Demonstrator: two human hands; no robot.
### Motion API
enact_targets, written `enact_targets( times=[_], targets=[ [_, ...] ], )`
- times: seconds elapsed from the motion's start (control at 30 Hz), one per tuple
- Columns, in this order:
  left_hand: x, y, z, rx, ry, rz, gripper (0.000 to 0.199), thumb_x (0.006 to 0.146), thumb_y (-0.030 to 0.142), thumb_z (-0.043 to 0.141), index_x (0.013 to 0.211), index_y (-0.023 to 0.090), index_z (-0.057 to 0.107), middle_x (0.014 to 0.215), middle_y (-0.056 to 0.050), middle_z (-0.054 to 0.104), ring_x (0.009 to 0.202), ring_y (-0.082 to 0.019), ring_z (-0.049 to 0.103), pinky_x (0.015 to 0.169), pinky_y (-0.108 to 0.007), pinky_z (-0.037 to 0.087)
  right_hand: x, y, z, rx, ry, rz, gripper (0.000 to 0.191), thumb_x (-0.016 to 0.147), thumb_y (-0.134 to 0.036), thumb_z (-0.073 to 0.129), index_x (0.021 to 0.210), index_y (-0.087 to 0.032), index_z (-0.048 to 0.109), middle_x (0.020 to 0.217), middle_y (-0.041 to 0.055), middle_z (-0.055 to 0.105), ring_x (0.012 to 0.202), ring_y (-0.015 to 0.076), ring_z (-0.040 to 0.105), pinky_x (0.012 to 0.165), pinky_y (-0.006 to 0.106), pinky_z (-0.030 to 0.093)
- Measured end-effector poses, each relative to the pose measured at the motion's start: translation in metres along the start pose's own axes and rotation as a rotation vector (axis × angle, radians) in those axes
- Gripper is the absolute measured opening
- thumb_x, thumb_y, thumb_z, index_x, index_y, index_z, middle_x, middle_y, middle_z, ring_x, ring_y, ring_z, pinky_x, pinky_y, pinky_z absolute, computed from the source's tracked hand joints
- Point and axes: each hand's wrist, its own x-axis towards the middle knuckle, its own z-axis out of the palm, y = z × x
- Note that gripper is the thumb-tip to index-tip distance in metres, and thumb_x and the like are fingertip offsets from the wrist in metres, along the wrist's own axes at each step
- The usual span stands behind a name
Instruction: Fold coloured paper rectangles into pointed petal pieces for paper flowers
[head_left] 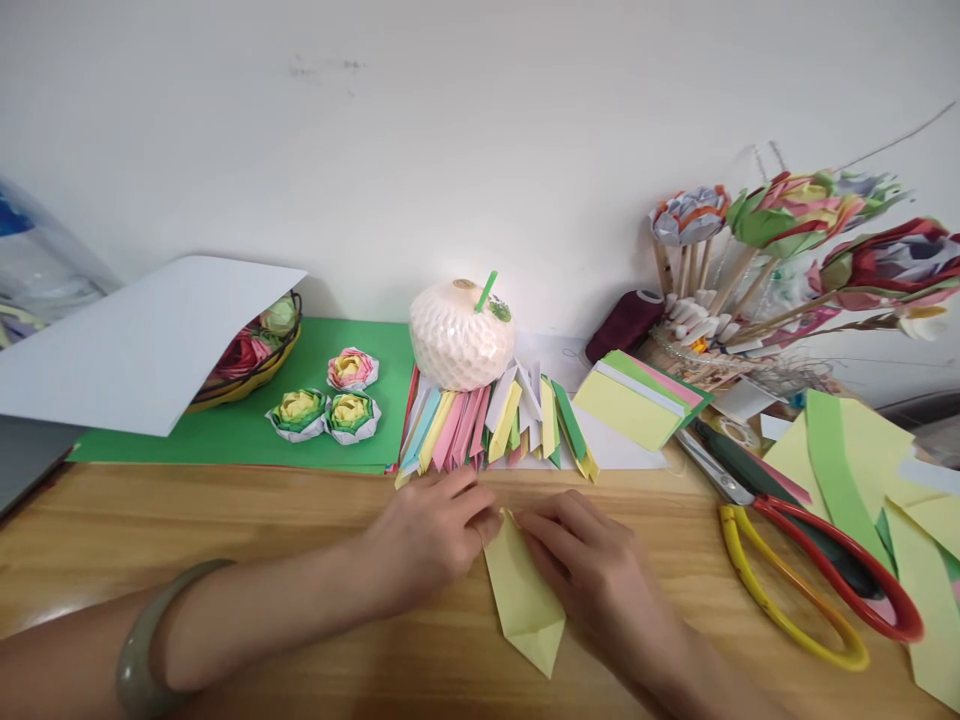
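A piece of yellow paper, folded at its corners, lies slantwise on the wooden table between my two hands. My left hand is closed at its far end, fingertips pinching near the top corner. On the right edge of that same end, my right hand has its fingers bent and pressed onto the paper. Just beyond my fingers is a row of folded paper strips in pink, yellow, white, blue and green. Behind them stands a white textured round ornament with a green stick.
Scissors with red and yellow handles lie at right beside paper scraps. A stack of coloured sheets, a thread spool and paper flowers stand behind. Left are small paper lotuses, a basket and white sheet.
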Motion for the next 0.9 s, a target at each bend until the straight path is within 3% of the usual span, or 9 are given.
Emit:
enact_targets(
  times=[0.17, 0.47, 0.9],
  targets=[
    [0.0037, -0.0009, -0.007, -0.02, -0.051, 0.028, 0.023, 0.09, 0.014, 0.045, 0.074, 0.015, 0.061, 0.074, -0.003, 0.056, 0.071, -0.017, 0.052, 0.049, -0.025, 0.039, -0.0037, 0.0012, 0.0027, -0.082, -0.013, -0.089, 0.021, 0.093, -0.013, 0.042, 0.092, -0.013, 0.063, 0.081, 0.0071, 0.06, 0.073, 0.0174, 0.054, 0.061, 0.029, 0.044],
    [-0.0002, 0.0011, -0.0007, 0.048, -0.004, 0.022, 0.024, 0.09, 0.015, 0.048, 0.067, 0.015, 0.055, 0.069, -0.001, 0.053, 0.071, -0.016, 0.051, 0.049, -0.024, 0.036, -0.0009, -0.0029, -0.005, -0.163, -0.108, -0.208, 0.033, 0.098, -0.017, 0.029, 0.095, -0.01, 0.062, 0.076, 0.0072, 0.057, 0.069, 0.0176, 0.048, 0.06, 0.03, 0.04],
    [-0.0039, -0.0037, -0.0024, -0.009, -0.032, 0.116, 0.021, 0.091, 0.015, 0.049, 0.074, 0.015, 0.061, 0.07, 0.0, 0.057, 0.074, -0.016, 0.052, 0.059, -0.027, 0.043, 0.0011, -0.0004, -0.0031, -0.005, -0.102, -0.109, 0.021, 0.095, -0.017, 0.042, 0.092, -0.013, 0.063, 0.077, 0.0065, 0.058, 0.073, 0.0167, 0.05, 0.061, 0.029, 0.044]
  ],
)
